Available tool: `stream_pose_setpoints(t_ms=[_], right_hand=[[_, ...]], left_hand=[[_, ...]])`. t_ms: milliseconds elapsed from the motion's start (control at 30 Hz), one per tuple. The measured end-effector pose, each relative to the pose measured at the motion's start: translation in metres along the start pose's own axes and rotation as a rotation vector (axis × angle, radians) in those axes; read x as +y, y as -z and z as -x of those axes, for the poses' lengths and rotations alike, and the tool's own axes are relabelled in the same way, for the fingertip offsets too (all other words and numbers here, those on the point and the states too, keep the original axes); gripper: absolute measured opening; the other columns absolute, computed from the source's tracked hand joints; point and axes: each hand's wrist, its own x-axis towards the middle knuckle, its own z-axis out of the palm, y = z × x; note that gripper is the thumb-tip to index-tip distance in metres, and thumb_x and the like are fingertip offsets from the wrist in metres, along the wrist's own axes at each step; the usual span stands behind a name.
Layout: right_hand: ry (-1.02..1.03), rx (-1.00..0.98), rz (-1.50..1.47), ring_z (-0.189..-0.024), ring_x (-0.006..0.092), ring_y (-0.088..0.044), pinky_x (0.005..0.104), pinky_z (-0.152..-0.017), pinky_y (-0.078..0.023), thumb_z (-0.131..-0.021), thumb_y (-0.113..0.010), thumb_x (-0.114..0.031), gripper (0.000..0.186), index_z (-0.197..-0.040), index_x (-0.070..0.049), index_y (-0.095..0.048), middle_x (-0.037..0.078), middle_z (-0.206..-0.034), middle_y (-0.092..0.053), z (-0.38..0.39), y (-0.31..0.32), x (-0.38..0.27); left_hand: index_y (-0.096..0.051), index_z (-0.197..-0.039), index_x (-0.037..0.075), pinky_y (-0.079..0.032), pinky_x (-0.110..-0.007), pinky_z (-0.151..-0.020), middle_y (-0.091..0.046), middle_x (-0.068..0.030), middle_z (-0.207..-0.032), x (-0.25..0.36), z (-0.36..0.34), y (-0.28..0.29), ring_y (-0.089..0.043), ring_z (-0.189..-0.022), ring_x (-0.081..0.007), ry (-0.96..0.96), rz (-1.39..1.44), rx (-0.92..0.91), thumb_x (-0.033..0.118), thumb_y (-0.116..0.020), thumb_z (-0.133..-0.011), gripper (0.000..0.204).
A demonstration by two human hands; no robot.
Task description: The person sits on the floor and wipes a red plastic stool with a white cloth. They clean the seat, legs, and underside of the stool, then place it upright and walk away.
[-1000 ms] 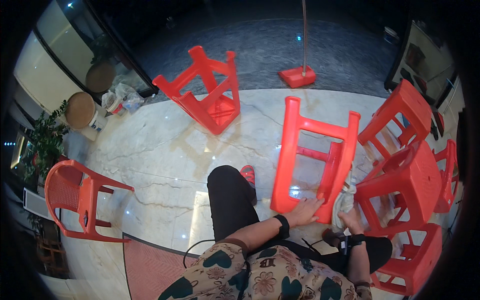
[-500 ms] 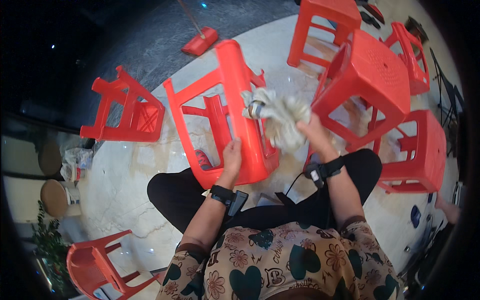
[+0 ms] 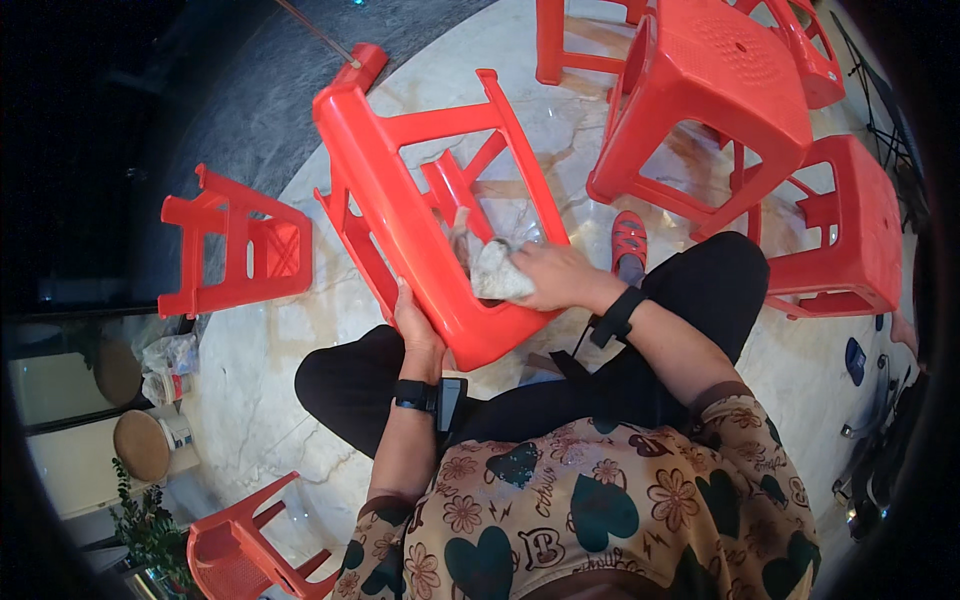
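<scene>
A red plastic stool (image 3: pixel 375 170) lies tilted on its side in front of me, across my bent legs. My left hand (image 3: pixel 415 325) grips the outer edge of this stool near its seat end. My right hand (image 3: pixel 548 272) is closed on a pale, crumpled rag (image 3: pixel 498 272), pressing it against the stool just inside that same long side. Both wrists carry black straps.
Red stools stand at the right (image 3: pixel 720 70), (image 3: pixel 840 210); another stool (image 3: pixel 270 250) lies overturned at the left. A red chair (image 3: pixel 230 550), plant (image 3: pixel 140 520) and round board (image 3: pixel 140 440) are lower left. A red dustpan (image 3: pixel 365 70) is at the back. A bare foot shows far right.
The stool in my hands has swung further over, its far end moving left. My right hand has brought the rag down from beside the stool onto its inner side. The view has shifted.
</scene>
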Motion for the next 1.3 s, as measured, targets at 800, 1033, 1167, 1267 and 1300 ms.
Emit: stream_pose_setpoints(t_ms=[800,1033,1167,1267,1300], right_hand=[[-0.259,-0.079,0.003,-0.114,0.0464,-0.052,0.0435,-0.095,-0.047,-0.065,-0.076,-0.019,0.075,-0.134,-0.019,-0.047,0.02,-0.134,-0.043,-0.01,0.007,0.02],[-0.182,0.023,-0.116,-0.106,0.0354,-0.058,0.0433,-0.086,-0.049,-0.064,-0.077,-0.021,0.061,-0.122,-0.019,-0.057,0.014,-0.119,-0.051,-0.012,0.009,0.038],[-0.136,-0.155,-0.221,-0.104,0.0337,-0.058,0.0411,-0.087,-0.048,-0.064,-0.075,-0.027,0.058,-0.119,-0.016,-0.06,0.014,-0.113,-0.053,-0.007,0.023,0.024],[0.076,-0.175,-0.273,-0.102,0.0327,-0.058,0.0408,-0.086,-0.048,-0.065,-0.074,-0.029,0.057,-0.118,-0.014,-0.06,0.014,-0.109,-0.054,0.001,0.008,0.003],[0.167,-0.193,-0.391,-0.101,0.033,-0.058,0.0414,-0.084,-0.048,-0.065,-0.074,-0.029,0.057,-0.118,-0.015,-0.06,0.014,-0.107,-0.053,0.008,-0.006,-0.005]], left_hand=[[-0.029,-0.142,-0.002,-0.039,-0.036,-0.104,-0.044,-0.0173,-0.137,0.0,-0.011,0.045,-0.047,-0.123,-0.0261,-0.54,-0.602,0.251,0.033,-0.07,-0.088,0.077],[-0.028,-0.144,0.0,-0.038,-0.037,-0.105,-0.042,-0.0171,-0.137,0.012,-0.012,0.041,-0.045,-0.124,-0.026,-0.506,-0.607,0.222,0.028,-0.076,-0.084,0.082],[-0.025,-0.145,0.001,-0.039,-0.037,-0.104,-0.041,-0.0169,-0.139,0.01,-0.024,0.052,-0.044,-0.125,-0.0258,-0.494,-0.581,0.191,0.03,-0.073,-0.086,0.081],[-0.025,-0.145,0.001,-0.039,-0.037,-0.104,-0.04,-0.0168,-0.139,0.0,-0.022,0.038,-0.044,-0.126,-0.0259,-0.428,-0.504,0.226,0.03,-0.071,-0.087,0.08],[-0.026,-0.145,0.001,-0.039,-0.037,-0.104,-0.041,-0.0167,-0.139,-0.009,-0.025,0.031,-0.044,-0.125,-0.026,-0.419,-0.475,0.247,0.03,-0.071,-0.088,0.079]])
